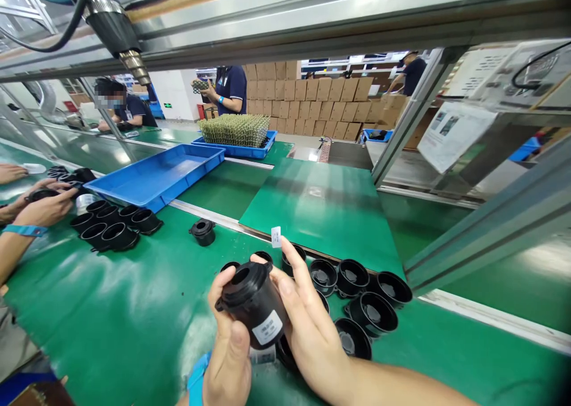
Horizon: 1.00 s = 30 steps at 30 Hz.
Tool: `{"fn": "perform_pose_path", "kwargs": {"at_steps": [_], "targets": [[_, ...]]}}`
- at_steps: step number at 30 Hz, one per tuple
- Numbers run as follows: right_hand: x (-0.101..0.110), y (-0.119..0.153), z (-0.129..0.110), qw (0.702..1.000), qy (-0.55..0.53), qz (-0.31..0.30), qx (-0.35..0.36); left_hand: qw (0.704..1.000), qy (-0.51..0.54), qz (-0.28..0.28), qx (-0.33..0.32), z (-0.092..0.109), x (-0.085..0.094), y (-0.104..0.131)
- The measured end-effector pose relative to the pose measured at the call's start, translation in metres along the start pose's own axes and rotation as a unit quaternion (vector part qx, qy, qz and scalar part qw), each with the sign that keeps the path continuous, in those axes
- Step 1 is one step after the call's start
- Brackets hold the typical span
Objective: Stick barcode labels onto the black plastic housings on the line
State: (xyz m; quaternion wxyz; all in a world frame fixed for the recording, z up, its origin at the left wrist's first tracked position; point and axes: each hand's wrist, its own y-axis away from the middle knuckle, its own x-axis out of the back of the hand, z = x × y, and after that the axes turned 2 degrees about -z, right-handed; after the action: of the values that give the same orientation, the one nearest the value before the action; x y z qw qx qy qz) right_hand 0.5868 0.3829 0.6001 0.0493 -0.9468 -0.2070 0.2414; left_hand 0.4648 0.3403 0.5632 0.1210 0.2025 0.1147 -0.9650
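Observation:
A black cylindrical housing (254,302) with a white label on its side is held up over the green work surface. My left hand (229,346) is wrapped round its left side. At its right side is my right hand (312,334), thumb and palm against the housing, with a small white sticker (276,237) stuck at the raised index fingertip. Several black round cups (372,314) stand behind and to the right of my hands, partly hidden by them. One black part (203,232) stands alone farther back on the left.
A blue tray (156,177) and a cluster of black cups (107,227) lie at the left, beside another person's hands (44,207). A green board (325,204) lies ahead. A metal post (491,216) slants at the right; a tool (116,31) hangs upper left.

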Motion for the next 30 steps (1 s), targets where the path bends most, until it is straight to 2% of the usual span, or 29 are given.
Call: {"fn": "perform_pose_path", "kwargs": {"at_steps": [3, 5, 6, 9, 11, 12, 14, 18, 20, 22, 26, 30], "targets": [[0.005, -0.012, -0.013, 0.998, -0.012, 0.049, 0.026, 0.995, -0.094, 0.011, -0.013, 0.024, 0.016, -0.026], [0.009, -0.016, -0.023, 0.996, 0.002, 0.072, 0.058, 0.968, -0.235, 0.076, -0.052, 0.042, 0.035, -0.049], [0.011, -0.017, -0.027, 0.995, 0.01, 0.076, 0.067, 0.938, -0.321, 0.109, -0.07, 0.05, 0.046, -0.059], [0.011, -0.016, -0.031, 0.994, 0.029, 0.072, 0.078, 0.807, -0.558, 0.171, -0.085, 0.064, 0.08, -0.082], [0.01, -0.014, -0.03, 0.995, 0.031, 0.064, 0.075, 0.739, -0.649, 0.164, -0.074, 0.062, 0.097, -0.09], [0.01, -0.013, -0.029, 0.995, 0.03, 0.059, 0.072, 0.723, -0.672, 0.144, -0.071, 0.058, 0.102, -0.092], [0.009, -0.011, -0.026, 0.996, 0.029, 0.049, 0.066, 0.718, -0.686, 0.094, -0.076, 0.045, 0.108, -0.096], [0.009, -0.01, -0.024, 0.997, 0.031, 0.038, 0.061, 0.755, -0.651, -0.009, -0.078, 0.018, 0.105, -0.104], [0.009, -0.01, -0.024, 0.997, 0.031, 0.036, 0.059, 0.769, -0.634, -0.031, -0.076, 0.01, 0.104, -0.111], [0.008, -0.009, -0.025, 0.997, 0.03, 0.035, 0.057, 0.77, -0.633, 0.001, -0.081, 0.005, 0.106, -0.121], [0.008, -0.009, -0.025, 0.997, 0.034, 0.027, 0.062, 0.748, -0.652, 0.093, -0.088, 0.001, 0.113, -0.147], [0.009, -0.008, -0.027, 0.997, 0.035, 0.019, 0.063, 0.755, -0.641, 0.111, -0.077, 0.003, 0.118, -0.16]]}}
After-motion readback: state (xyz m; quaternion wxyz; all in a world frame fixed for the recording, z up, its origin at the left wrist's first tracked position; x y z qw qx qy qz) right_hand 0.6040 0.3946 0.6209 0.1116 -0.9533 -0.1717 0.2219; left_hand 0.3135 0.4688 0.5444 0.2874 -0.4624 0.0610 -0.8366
